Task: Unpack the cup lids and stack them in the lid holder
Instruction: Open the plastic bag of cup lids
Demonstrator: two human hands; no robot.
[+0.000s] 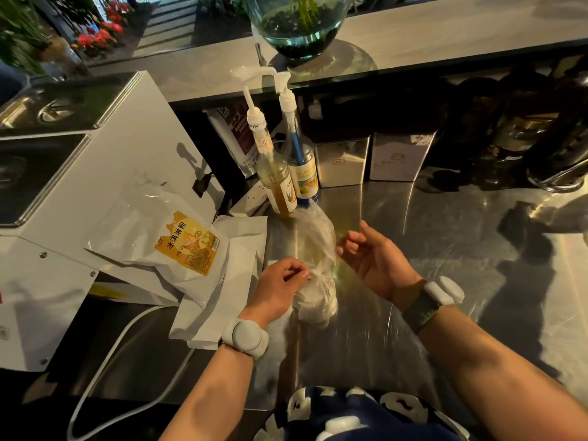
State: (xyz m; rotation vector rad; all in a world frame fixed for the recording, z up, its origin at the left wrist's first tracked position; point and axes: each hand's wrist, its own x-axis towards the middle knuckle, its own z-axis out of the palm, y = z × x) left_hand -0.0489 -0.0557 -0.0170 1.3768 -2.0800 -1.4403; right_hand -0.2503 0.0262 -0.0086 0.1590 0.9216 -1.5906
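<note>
A clear plastic bag (313, 237) lies on the steel counter (445, 237) in front of me. At its near end a stack of white cup lids (315, 302) shows through the plastic. My left hand (280, 284) pinches the plastic just above the lids, fingers closed on it. My right hand (372, 259) hovers to the right of the bag with fingers curled and apart, close to the plastic; I cannot tell whether it touches. No lid holder shows in this view.
Two pump syrup bottles (286, 173) stand just behind the bag. White powder pouches (178, 246) lie to the left against a white machine (79, 186). Steel canisters (375, 160) line the back. A glass vase (299, 23) sits on the upper ledge.
</note>
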